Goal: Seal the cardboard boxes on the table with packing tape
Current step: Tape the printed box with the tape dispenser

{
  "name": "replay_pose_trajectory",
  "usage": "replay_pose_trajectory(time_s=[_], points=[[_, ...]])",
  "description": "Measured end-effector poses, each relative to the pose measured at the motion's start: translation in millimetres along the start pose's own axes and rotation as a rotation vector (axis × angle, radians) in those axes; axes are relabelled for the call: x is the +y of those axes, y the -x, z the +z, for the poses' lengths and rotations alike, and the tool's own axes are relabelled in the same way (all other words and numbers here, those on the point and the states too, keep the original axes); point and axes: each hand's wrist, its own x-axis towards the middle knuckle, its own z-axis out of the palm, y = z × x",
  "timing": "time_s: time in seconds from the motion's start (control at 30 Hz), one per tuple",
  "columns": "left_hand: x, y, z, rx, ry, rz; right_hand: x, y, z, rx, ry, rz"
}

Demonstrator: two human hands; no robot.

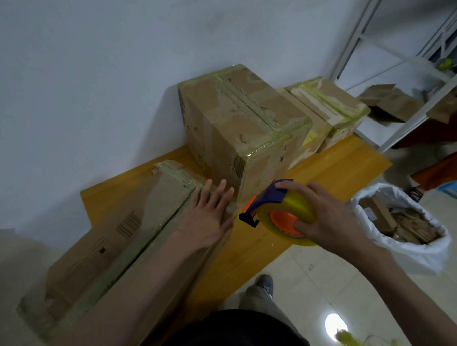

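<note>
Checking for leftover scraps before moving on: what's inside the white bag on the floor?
The white bag holds brown cardboard pieces piled near its open top. Anything beneath them is covered, so the lower contents cannot be seen.

A plain pale wall (84,74) stands behind the yellow wooden worktop (349,166). The floor (320,274) has light shiny tiles, and a round spot of light (335,325) shines on it. A white metal shelf (402,84) stands on the right, in the corner.
</note>
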Motion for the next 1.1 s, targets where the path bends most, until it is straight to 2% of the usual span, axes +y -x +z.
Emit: replay_pose_trajectory(time_s=[0.3,0.4,0.5,0.63,0.83,1.1], points=[[-1,-3,3,-0.028,-0.002,-0.005,-22,-21,9,-0.060,0.307,-0.153],[-3,-5,4,-0.034,0.014,-0.016,-26,-20,16,-0.209,0.465,-0.209],[-1,-4,2,-0.040,0.005,-0.036,-8,-6,31,-0.283,0.417,-0.087],[6,-3,0,-0.039,0.005,-0.072,11,1,37,-0.158,0.268,0.044],[17,-11,4,0.035,0.141,-0.184,12,0,27,0.067,0.056,0.150],[37,-19,2,0.120,0.234,-0.269,8,2,25,0.155,-0.031,0.214]])
